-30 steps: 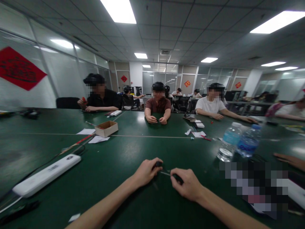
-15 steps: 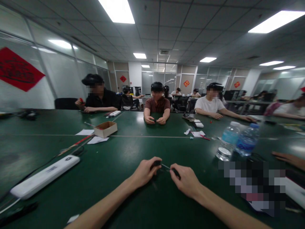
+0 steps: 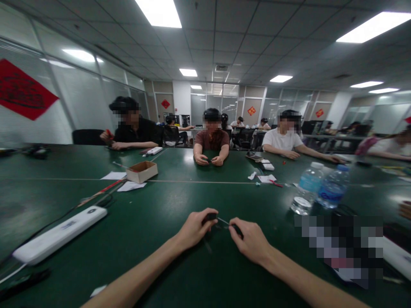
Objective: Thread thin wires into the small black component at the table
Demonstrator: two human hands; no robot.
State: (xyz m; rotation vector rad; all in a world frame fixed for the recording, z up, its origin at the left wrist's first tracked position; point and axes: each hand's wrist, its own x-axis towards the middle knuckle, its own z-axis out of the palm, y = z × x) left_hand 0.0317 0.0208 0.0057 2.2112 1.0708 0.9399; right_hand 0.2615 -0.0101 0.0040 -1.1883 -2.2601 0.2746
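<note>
Partly, the left hand [image 3: 194,229] hides the black object [image 3: 211,216] it grips.

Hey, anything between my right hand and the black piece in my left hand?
Only the thin shaft of the black-handled tool, held in your right hand, crosses the gap to the black piece in your left hand; nothing else visible stands there.

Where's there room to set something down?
The dark green tabletop looks bare between the white oblong power strip and the left hand, and between the right hand and the clear plastic bottles with blue labels. It is crowded around the open tan cardboard box, and in front of the bottles, where things are blurred.
</note>
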